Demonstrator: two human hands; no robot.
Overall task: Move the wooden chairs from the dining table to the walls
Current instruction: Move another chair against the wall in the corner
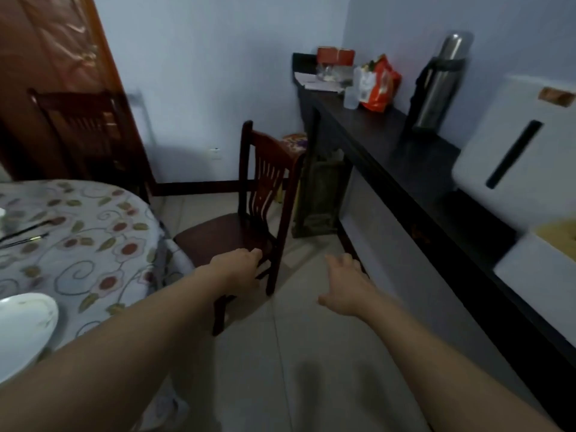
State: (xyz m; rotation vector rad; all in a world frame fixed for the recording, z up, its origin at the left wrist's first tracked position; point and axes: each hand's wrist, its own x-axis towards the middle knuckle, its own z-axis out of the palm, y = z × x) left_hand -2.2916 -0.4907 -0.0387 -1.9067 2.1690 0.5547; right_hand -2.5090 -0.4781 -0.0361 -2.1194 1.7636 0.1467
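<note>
A dark wooden chair (237,232) with a slatted back stands at the right side of the round dining table (93,244), its seat partly under the flowered cloth. My left hand (240,266) rests on the near corner of the seat, fingers curled over its edge. My right hand (346,285) hovers over the tiled floor to the right of the chair, fingers spread and holding nothing. A second wooden chair (84,135) stands beyond the table, against the brown door.
A long dark sideboard (405,169) runs along the right wall with a steel flask (439,82), an orange bag (380,85), and a white appliance (517,151). A white plate (21,332) and chopsticks (21,236) lie on the table. Tiled floor lies between the chair and the sideboard.
</note>
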